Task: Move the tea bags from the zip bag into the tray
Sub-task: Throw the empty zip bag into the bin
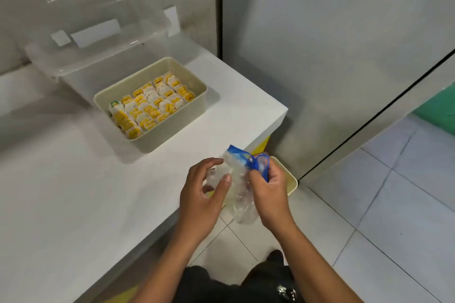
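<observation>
From the head camera, the clear zip bag [237, 187] is crumpled and looks emptied, its thin plastic bunched and wrinkled, with a blue zip strip [246, 158] twisted at its top end. It is held in the air just past the near corner of the white surface [73, 192], over the tiled floor [406, 204]. The right hand [269, 190] has its grip closed on the bag's upper part, fingers curled round the plastic by the blue strip. The left hand [203, 194] touches the bag's left side with loosely bent fingers and thumb, cupping the plastic rather than clenching it. Well apart from the hands, farther back on the surface, sits the cream tray [197, 115], packed with yellow-and-white tea bags [150, 104] standing in tidy rows. Behind the tray rests a clear plastic storage box [98, 39]. A cream bin [290, 179] shows on the floor just beyond the right hand.
</observation>
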A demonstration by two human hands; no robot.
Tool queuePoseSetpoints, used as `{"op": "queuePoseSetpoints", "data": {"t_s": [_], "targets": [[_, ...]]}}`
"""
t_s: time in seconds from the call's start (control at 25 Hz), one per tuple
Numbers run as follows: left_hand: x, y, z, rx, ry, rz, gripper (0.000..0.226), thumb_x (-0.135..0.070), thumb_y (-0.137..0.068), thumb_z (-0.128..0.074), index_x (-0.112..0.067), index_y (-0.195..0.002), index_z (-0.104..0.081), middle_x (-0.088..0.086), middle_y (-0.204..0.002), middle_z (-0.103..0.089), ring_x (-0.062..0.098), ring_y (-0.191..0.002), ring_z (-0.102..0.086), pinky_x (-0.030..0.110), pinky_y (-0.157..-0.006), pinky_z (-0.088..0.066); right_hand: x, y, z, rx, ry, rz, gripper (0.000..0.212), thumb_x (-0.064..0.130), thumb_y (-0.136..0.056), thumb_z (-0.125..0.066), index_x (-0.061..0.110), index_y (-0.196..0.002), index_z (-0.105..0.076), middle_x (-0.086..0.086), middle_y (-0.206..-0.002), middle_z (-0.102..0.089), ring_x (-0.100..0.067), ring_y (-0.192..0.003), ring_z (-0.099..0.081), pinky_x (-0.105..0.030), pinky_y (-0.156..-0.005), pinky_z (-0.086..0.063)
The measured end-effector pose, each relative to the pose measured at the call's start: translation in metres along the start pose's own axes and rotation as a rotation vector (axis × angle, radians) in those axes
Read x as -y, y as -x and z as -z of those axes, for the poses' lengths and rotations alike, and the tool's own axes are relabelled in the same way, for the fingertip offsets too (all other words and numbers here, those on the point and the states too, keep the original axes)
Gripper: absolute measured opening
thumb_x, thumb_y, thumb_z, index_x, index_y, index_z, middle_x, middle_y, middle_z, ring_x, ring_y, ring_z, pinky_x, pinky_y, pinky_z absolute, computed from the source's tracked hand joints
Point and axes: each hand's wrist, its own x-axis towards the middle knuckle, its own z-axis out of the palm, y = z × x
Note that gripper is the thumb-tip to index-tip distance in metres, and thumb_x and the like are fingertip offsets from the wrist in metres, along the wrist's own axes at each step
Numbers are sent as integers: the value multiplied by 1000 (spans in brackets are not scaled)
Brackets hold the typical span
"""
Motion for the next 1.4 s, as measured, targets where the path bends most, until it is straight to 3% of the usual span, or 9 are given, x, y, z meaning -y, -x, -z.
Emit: {"op": "queuePoseSetpoints", "data": {"t_s": [0.12, 0.24, 0.44, 0.68, 0.8, 0.88, 1.04, 1.28, 1.4], "targets": [[-15, 6, -72, 246, 570, 312, 42, -44, -93, -60, -39, -133, -49, -8, -130, -63, 9, -117, -62, 35, -97, -51, -3, -8, 43, -6, 25, 7, 9, 10, -78, -52, 4, -74, -47, -2, -67, -42, -16, -62, -37, -31, -58, -37], [-36, -1, -144, 224, 790, 547, 22, -32, -97, -55, -26, -118, -60, 4, -111, -72, 12, -102, -69, 32, -87, -52, -19, -16, 89, 107, 376, 121, 4, 20, -91, -56, 20, -93, -59, 8, -83, -57, -12, -78, -52, -31, -69, -47], [-23, -34, -204, 112, 716, 611, 15, -11, -99, -55, -10, -112, -61, 10, -92, -72, 16, -83, -70, 26, -69, -55, -47, -39, 157, 228, 745, 239, 44, 25, -92, -64, 16, -134, -52, 3, -124, -58, -10, -120, -45, -30, -104, -43], [31, -96, -273, 144, 384, 703, 24, -14, -94, -55, -21, -117, -54, 15, -110, -68, 24, -88, -68, 35, -71, -53, -102, -57, 213, -35, 678, 139, 75, 33, -78, -82, 23, -141, -45, 3, -145, -38, 2, -135, -31, -2, -104, -29], [69, -128, -301, 197, 305, 708, 21, -13, -96, -50, -23, -113, -57, 13, -111, -68, 24, -93, -68, 34, -73, -55, -145, -89, 229, 136, 742, 116, 96, 39, -78, -81, 28, -155, -24, 4, -164, -6, -1, -149, -9, 0, -107, -18], [99, -137, -322, 320, 278, 714, 18, -16, -98, -49, -22, -107, -63, 7, -104, -73, 20, -94, -71, 32, -78, -57, -190, -115, 235, 240, 725, 92, 94, 36, -80, -79, 28, -155, -24, 3, -165, -8, -4, -149, -14, -9, -111, -24], [180, -145, -361, 496, 56, 712, 21, -33, -98, -47, -30, -116, -58, -2, -117, -68, 16, -110, -62, 39, -98, -50, -287, -155, 254, 43, 593, 86, 56, 12, -78, -82, 10, -129, -60, -4, -128, -62, -12, -116, -59, -30, -98, -51], [309, -168, -401, 468, 255, 603, 66, -55, -79, -68, -35, -137, -43, -4, -135, -54, 18, -117, -62, 37, -89, -59, -419, -207, 260, -86, 492, -53, 35, 13, -85, -75, 17, -118, -62, 3, -111, -68, -17, -96, -67, -34, -80, -60], [368, -183, -424, 405, 19, 523, 53, -48, -82, -74, -30, -128, -56, -7, -120, -66, 15, -109, -66, 35, -84, -60, -482, -219, 269, -45, 452, -99, 40, 25, -85, -76, 29, -119, -57, 4, -114, -67, -16, -102, -66, -43, -84, -59]]}}
